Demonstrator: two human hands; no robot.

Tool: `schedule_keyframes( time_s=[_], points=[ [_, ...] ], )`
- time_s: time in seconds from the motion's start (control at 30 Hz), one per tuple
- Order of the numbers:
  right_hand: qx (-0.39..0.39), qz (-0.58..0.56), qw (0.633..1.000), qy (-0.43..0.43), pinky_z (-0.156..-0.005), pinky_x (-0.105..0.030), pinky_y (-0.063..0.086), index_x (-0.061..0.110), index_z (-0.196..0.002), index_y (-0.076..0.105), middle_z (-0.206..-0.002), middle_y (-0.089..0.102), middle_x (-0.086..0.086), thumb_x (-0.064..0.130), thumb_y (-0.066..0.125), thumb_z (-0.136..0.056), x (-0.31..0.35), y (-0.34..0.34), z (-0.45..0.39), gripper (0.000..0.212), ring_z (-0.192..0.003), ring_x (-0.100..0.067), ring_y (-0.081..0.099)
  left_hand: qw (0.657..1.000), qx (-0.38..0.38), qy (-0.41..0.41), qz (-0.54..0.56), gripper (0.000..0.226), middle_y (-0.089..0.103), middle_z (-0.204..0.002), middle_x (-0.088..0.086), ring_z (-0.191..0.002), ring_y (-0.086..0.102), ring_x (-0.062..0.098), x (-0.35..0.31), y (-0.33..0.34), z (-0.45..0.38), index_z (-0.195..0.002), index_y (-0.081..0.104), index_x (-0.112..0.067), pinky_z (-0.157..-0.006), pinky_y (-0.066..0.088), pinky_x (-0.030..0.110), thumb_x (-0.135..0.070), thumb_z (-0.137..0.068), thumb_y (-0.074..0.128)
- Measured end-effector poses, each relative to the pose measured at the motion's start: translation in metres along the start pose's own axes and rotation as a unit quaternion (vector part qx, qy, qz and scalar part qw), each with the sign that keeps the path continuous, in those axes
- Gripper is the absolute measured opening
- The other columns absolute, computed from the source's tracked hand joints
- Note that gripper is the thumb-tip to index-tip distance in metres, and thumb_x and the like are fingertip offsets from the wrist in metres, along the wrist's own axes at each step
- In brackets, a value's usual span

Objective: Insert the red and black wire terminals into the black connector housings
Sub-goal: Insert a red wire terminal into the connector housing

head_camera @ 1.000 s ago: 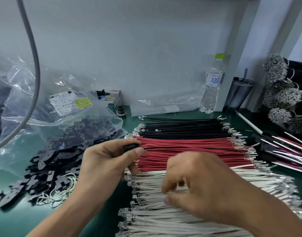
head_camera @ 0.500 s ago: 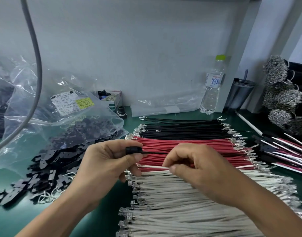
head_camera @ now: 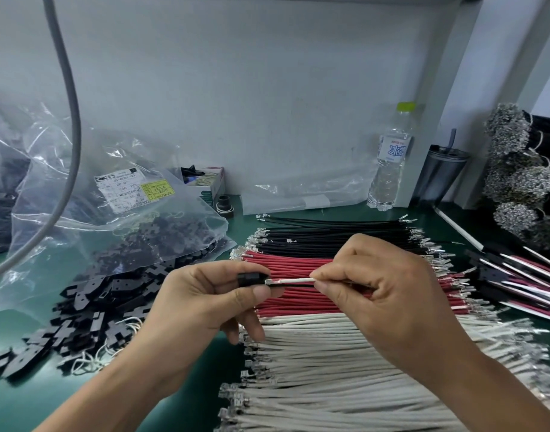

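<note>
1. A person works at a green tabletop (head_camera: 186,397), seen from above through a head-worn camera.
2. The left hand (head_camera: 202,310) holds a small black connector housing (head_camera: 250,279), pinched between the curled index finger above and the thumb below; only the housing's right end shows past the fingertips.
3. The right hand (head_camera: 389,294) pinches a white wire (head_camera: 295,280) between thumb and index fingertip, its other fingers curled into the palm.
4. The white wire runs level from the right fingertips leftward, and its metal terminal (head_camera: 269,281) sits at the mouth of the housing, just beside the left thumb. Whether the terminal is already inside cannot be told.
5. A dark wire lies just under the white one between the two hands.
6. Beneath the hands, wires lie in rows across the middle of the tabletop: black wires (head_camera: 329,235) nearest the back edge, red wires (head_camera: 298,304) in the middle, white wires (head_camera: 329,369) toward the near edge.
7. At the left side, loose black housings (head_camera: 89,307) spill from a clear plastic bag (head_camera: 111,194).
8. At the back edge stand a water bottle (head_camera: 390,163) and a dark tumbler (head_camera: 438,173).
</note>
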State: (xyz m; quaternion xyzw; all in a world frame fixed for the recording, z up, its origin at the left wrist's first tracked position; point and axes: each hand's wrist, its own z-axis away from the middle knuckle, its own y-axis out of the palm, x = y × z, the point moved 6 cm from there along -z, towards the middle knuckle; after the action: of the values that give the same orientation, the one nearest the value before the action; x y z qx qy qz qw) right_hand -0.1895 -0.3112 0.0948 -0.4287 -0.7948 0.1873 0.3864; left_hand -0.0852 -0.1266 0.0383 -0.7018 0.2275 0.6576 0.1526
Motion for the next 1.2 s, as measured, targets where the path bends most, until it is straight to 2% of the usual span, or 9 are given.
schedule_keyframes(
  time_s=[0.13,0.4,0.53,0.7,0.8,1.03,1.2],
  points=[
    [0.015,0.066,0.997,-0.03,-0.057,-0.029,0.052,0.031,-0.087,0.078,-0.08,0.061,0.019,0.032,0.068,-0.091,0.008,0.001,0.0,0.01,-0.072,-0.005,0.062,1.0,-0.003,0.002,0.002,0.033,0.077,-0.074,0.015,-0.047,0.068,0.025,0.0,0.0,0.0,-0.098,0.082,-0.013,-0.04,0.046,0.023,-0.02,-0.066,0.085],
    [0.023,0.191,0.975,-0.112,-0.047,-0.033,0.046,0.021,-0.087,0.073,-0.073,0.054,0.01,0.026,0.059,-0.098,0.018,0.003,0.0,0.018,-0.062,-0.013,0.052,1.0,-0.002,0.026,-0.015,0.031,0.077,-0.072,0.013,-0.048,0.068,0.026,-0.004,0.001,0.002,-0.097,0.083,-0.016,-0.041,0.048,0.024,-0.022,-0.066,0.085],
    [-0.018,0.161,0.979,-0.123,-0.05,-0.031,0.047,0.02,-0.092,0.077,-0.076,0.058,0.009,0.023,0.063,-0.097,0.016,-0.006,-0.001,0.015,-0.063,-0.012,0.054,1.0,-0.015,0.026,-0.01,0.032,0.08,-0.089,0.016,-0.05,0.069,0.026,-0.006,-0.006,-0.001,-0.097,0.083,-0.015,-0.043,0.05,0.023,-0.02,-0.066,0.084],
    [-0.005,0.178,0.975,-0.133,-0.047,-0.032,0.046,0.019,-0.09,0.075,-0.077,0.058,0.008,0.021,0.065,-0.096,0.019,0.003,0.002,0.013,-0.063,-0.014,0.054,0.999,0.017,0.024,-0.022,0.03,0.078,-0.079,0.017,-0.049,0.069,0.027,-0.006,0.002,0.002,-0.098,0.083,-0.014,-0.043,0.049,0.024,-0.02,-0.068,0.084],
    [-0.006,0.198,0.971,-0.137,-0.045,-0.032,0.045,0.018,-0.088,0.074,-0.077,0.058,0.007,0.019,0.065,-0.096,0.019,0.004,0.001,0.012,-0.062,-0.015,0.053,0.999,0.027,0.022,-0.021,0.029,0.079,-0.08,0.016,-0.05,0.069,0.026,-0.005,0.005,0.002,-0.099,0.082,-0.015,-0.043,0.05,0.024,-0.021,-0.071,0.083],
    [0.015,0.133,0.985,-0.109,-0.054,-0.032,0.047,0.02,-0.09,0.071,-0.081,0.057,0.011,0.024,0.06,-0.098,0.022,0.021,0.005,0.014,-0.065,-0.009,0.052,0.996,0.047,0.037,-0.062,0.025,0.08,-0.09,0.014,-0.049,0.069,0.028,-0.006,0.009,0.007,-0.098,0.083,-0.021,-0.042,0.049,0.023,-0.024,-0.072,0.082],
    [0.007,0.057,0.996,-0.064,-0.057,-0.031,0.047,0.026,-0.088,0.071,-0.08,0.055,0.016,0.033,0.061,-0.096,0.012,0.016,0.003,0.014,-0.069,-0.005,0.054,0.996,0.043,0.045,-0.059,0.025,0.08,-0.088,0.015,-0.05,0.069,0.027,-0.01,0.01,0.006,-0.095,0.083,-0.02,-0.042,0.049,0.023,-0.025,-0.071,0.081]
  ],
)
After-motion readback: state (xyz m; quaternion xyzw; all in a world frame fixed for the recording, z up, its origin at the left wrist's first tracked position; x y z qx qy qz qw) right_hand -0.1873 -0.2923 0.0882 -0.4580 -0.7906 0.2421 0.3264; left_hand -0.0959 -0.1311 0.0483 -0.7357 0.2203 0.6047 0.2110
